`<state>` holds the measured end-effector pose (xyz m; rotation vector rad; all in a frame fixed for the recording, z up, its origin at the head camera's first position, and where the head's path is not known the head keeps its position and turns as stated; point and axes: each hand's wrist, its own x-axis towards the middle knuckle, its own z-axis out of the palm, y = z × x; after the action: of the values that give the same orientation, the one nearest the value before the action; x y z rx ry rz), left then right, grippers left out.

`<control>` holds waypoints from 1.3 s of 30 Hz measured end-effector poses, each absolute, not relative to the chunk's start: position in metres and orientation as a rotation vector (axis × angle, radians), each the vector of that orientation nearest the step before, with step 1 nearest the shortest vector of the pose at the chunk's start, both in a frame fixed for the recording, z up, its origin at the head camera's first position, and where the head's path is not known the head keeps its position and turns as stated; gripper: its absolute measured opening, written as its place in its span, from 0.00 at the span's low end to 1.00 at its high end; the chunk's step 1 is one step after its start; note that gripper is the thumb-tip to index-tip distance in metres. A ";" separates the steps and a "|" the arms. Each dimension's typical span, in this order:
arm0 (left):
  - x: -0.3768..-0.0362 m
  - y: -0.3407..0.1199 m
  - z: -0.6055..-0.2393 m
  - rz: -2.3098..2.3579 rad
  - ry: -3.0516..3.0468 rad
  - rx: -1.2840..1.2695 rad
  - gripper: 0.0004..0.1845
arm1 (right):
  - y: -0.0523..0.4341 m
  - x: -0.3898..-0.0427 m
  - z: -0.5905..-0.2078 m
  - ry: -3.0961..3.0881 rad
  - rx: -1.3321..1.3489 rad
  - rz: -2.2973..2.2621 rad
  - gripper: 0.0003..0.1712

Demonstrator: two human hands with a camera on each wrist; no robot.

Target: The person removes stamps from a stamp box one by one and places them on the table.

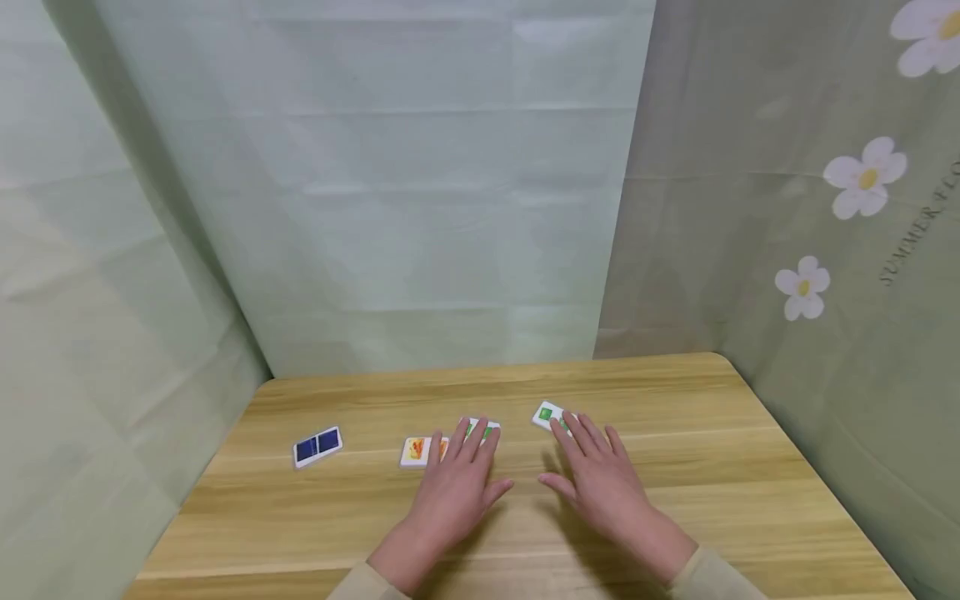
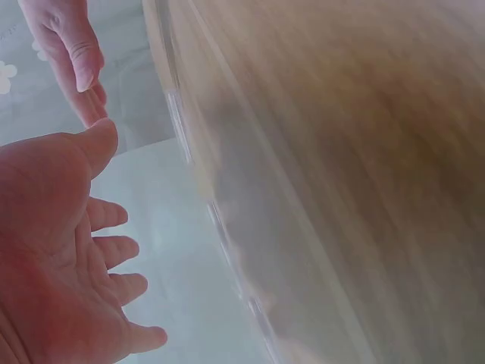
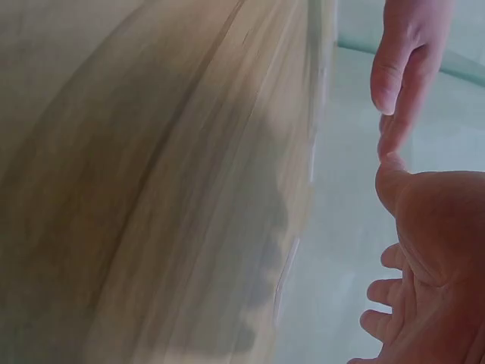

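Note:
Both hands hover palm down over the wooden table with their fingers spread and nothing in them. In the head view my left hand (image 1: 456, 490) partly covers a card with an orange picture (image 1: 415, 451) and a card with green pictures (image 1: 491, 427). My right hand (image 1: 600, 483) overlaps the lower corner of another white card with green pictures (image 1: 546, 413). Farther left lies a card with two dark blue squares (image 1: 317, 447), apart from both hands. Each wrist view shows its palm above the tabletop, with shadows below.
The wooden table (image 1: 675, 400) has a rounded far right corner. Pale curtains (image 1: 420, 183) hang behind it and on both sides. White flowers (image 1: 865, 178) and lettering mark the right curtain.

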<state>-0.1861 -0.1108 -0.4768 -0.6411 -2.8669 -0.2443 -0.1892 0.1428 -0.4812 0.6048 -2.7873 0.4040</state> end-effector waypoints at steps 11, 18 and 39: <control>-0.194 -0.104 -0.477 -0.277 -2.869 -0.648 0.41 | 0.151 -0.194 -0.480 -2.826 0.550 0.426 0.46; -0.199 -0.102 -0.473 -0.278 -2.863 -0.657 0.41 | 0.154 -0.198 -0.482 -2.814 0.554 0.412 0.46; -0.219 -0.088 -0.472 -0.257 -2.898 -0.684 0.40 | 0.163 -0.206 -0.479 -2.867 0.526 0.377 0.46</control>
<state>-0.2192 -0.0878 -0.4721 -0.6840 -2.8976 -0.2570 -0.2058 0.1630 -0.4790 0.5261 -2.8672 0.3774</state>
